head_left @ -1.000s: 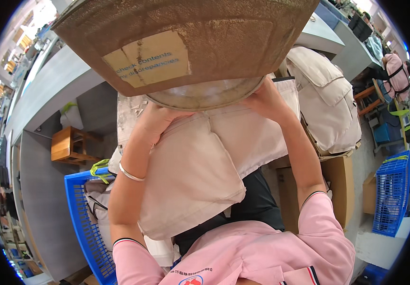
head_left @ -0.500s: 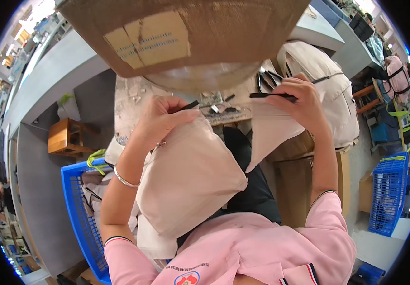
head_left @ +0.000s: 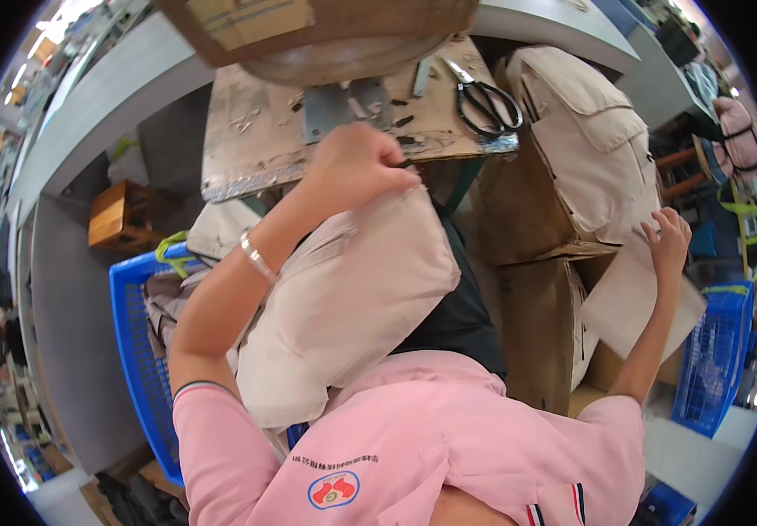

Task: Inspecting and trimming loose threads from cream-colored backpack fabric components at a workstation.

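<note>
Scratched and worn, the wooden bench (head_left: 247, 149) fills the upper centre of the frame, with black scissors (head_left: 486, 98) lying on it. At centre, a beige fabric piece (head_left: 352, 298) is gripped by the closed left hand (head_left: 357, 167). At right, the right hand (head_left: 668, 241) is spread open on a flat beige panel (head_left: 637, 302)

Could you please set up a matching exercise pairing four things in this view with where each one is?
Things:
1. scissors
2. left hand
3. right hand
4. blue crate

Places:
A. gripping the top edge of the beige fabric piece
B. on the worn wooden worktop
C. low at the person's left
D. on a flat beige piece beside the cardboard box

Pairs: 1-B, 2-A, 3-D, 4-C
</note>
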The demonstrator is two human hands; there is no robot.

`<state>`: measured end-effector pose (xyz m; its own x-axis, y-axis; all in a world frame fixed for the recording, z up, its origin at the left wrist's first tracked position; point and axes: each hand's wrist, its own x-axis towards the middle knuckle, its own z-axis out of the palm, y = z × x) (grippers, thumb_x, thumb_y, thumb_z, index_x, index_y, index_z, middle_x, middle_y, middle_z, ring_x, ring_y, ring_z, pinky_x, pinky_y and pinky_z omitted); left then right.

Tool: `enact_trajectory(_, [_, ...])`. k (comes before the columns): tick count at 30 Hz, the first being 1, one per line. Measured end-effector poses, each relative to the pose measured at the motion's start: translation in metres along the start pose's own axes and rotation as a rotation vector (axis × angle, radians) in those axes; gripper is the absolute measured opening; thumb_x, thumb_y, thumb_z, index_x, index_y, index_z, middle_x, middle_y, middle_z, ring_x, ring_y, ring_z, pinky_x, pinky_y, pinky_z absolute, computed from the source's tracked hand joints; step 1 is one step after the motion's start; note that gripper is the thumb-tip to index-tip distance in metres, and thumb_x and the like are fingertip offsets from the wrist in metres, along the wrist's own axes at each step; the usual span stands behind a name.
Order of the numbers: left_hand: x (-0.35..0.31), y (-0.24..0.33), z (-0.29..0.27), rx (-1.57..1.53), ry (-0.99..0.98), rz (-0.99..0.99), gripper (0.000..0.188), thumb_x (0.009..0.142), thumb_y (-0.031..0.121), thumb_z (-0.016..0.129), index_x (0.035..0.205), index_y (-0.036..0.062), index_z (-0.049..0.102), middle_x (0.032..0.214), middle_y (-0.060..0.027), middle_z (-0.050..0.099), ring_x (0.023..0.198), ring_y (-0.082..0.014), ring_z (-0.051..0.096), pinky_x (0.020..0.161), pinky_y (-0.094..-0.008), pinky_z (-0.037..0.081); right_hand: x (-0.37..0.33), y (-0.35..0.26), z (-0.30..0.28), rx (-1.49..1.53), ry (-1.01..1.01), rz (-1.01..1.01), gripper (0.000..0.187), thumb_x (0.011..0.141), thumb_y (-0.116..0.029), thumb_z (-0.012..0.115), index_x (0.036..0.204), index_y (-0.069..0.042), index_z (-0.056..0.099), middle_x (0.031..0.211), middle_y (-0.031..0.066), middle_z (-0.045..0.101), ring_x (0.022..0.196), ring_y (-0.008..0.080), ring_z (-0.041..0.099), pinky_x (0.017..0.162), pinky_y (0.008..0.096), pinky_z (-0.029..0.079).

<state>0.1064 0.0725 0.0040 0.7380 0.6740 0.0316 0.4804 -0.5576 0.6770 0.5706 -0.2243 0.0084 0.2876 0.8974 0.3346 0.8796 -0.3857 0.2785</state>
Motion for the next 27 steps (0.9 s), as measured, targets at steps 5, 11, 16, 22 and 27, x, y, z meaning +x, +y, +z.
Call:
enact_trajectory(5, [0.007, 0.007, 0.025, 0.083, -0.044, 0.067, 0.031, 0.065, 0.035, 0.080, 0.074, 0.0056, 0.074, 0.071, -0.0144, 0.068, 0.069, -0.0301, 0.067, 0.066, -0.0401, 0.052, -0.002, -0.183, -0.061, 0.728, 0.012, -0.236, 0.012, 0.088, -0.011, 0.067, 0.097, -0.005, 0.072, 0.106, 0.0104, 0.069, 0.104, 0.0301, 0.063, 0.094, 0.0427, 0.050])
enact_trajectory(11, [0.010, 0.046, 0.068, 0.030, -0.130, 0.254, 0.027, 0.067, 0.033, 0.080, 0.074, 0.0075, 0.075, 0.074, -0.0136, 0.069, 0.074, -0.0309, 0.069, 0.069, -0.0414, 0.054, -0.014, -0.384, -0.064, 0.819, 0.172, -0.866, 0.019, 0.082, -0.011, 0.062, 0.099, -0.002, 0.066, 0.106, 0.0147, 0.066, 0.101, 0.0309, 0.064, 0.091, 0.0460, 0.050])
enact_trajectory(16, [-0.023, 0.035, 0.051, -0.015, -0.089, 0.212, 0.028, 0.075, 0.033, 0.075, 0.077, 0.0053, 0.074, 0.073, -0.0140, 0.069, 0.073, -0.0309, 0.068, 0.067, -0.0416, 0.052, -0.016, -0.473, -0.019, 0.831, -0.146, -0.704, 0.026, 0.086, -0.021, 0.064, 0.105, -0.004, 0.062, 0.102, 0.0152, 0.065, 0.099, 0.0306, 0.063, 0.086, 0.0432, 0.049])
enact_trajectory(22, [-0.126, -0.074, 0.072, -0.328, 0.018, -0.207, 0.042, 0.095, 0.043, 0.058, 0.088, 0.0046, 0.072, 0.081, -0.0185, 0.069, 0.074, -0.0336, 0.065, 0.068, -0.0407, 0.049, -0.002, -0.397, -0.030, 0.930, -0.207, -0.915, 0.018, 0.080, -0.023, 0.073, 0.088, -0.008, 0.069, 0.080, 0.0077, 0.066, 0.075, 0.0293, 0.065, 0.064, 0.0396, 0.049])
enact_trajectory(27, [-0.196, -0.052, 0.087, -0.568, -0.059, -0.190, 0.033, 0.091, 0.035, 0.065, 0.098, 0.0035, 0.073, 0.086, -0.0138, 0.071, 0.077, -0.0261, 0.067, 0.072, -0.0353, 0.051, -0.002, -0.339, -0.070, 0.992, -0.303, -0.801, 0.018, 0.078, -0.023, 0.075, 0.087, -0.007, 0.073, 0.075, 0.0081, 0.064, 0.069, 0.0277, 0.064, 0.061, 0.0368, 0.049])
